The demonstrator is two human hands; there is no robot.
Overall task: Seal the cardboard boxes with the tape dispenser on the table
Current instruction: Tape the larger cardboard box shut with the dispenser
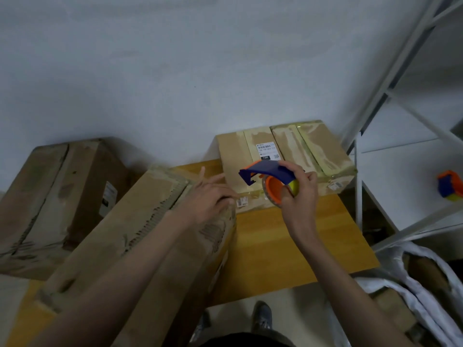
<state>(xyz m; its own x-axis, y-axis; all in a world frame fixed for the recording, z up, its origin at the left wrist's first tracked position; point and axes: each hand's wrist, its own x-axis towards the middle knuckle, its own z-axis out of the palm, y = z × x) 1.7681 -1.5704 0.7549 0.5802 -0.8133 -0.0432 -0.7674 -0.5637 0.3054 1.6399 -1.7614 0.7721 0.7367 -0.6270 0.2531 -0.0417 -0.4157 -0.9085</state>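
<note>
A long worn cardboard box [140, 221] lies across the wooden table [288, 246], reaching from the near left toward the middle. My left hand [208, 199] rests on its far end with fingers stretched out, blurred. My right hand [299, 196] grips a blue and orange tape dispenser [270, 179] with a roll of tape, held above the table between the two boxes. A second, taped cardboard box [288, 151] with a white label stands at the table's far side by the wall.
A third cardboard box [57, 191] sits to the left by the wall. A white metal shelf [400, 151] stands at the right and carries another blue and orange dispenser [449, 186]. White wrapping with cardboard [413, 284] lies at lower right. My shoes [261, 316] show below the table edge.
</note>
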